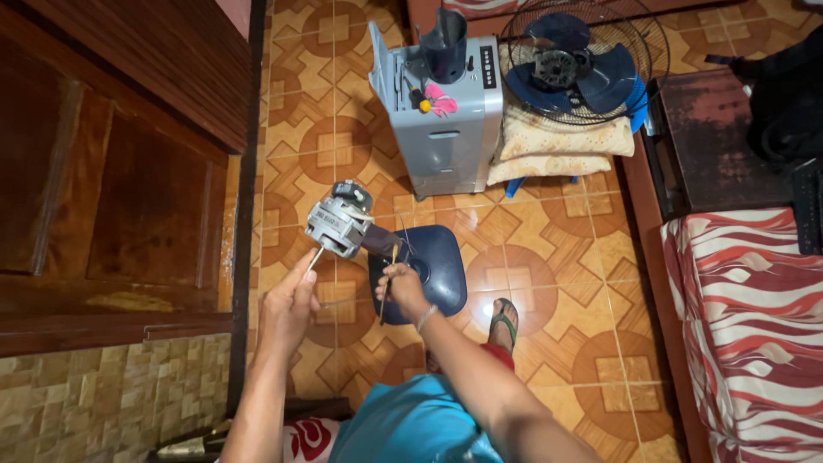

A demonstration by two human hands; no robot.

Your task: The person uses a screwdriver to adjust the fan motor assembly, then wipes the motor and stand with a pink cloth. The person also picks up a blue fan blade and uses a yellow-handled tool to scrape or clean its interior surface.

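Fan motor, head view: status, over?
Left hand grips the fan motor by its shaft. Right hand pinches its wires. Blue fan base on floor beneath; nothing blocking.

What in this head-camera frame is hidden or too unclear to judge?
- Left hand: pinches the shaft of the fan motor; its grip is too small to see.
- Right hand: thin wires, ends unclear.
- Blue base: partly behind the right hand.
- Fan grille: cut off by the top edge.
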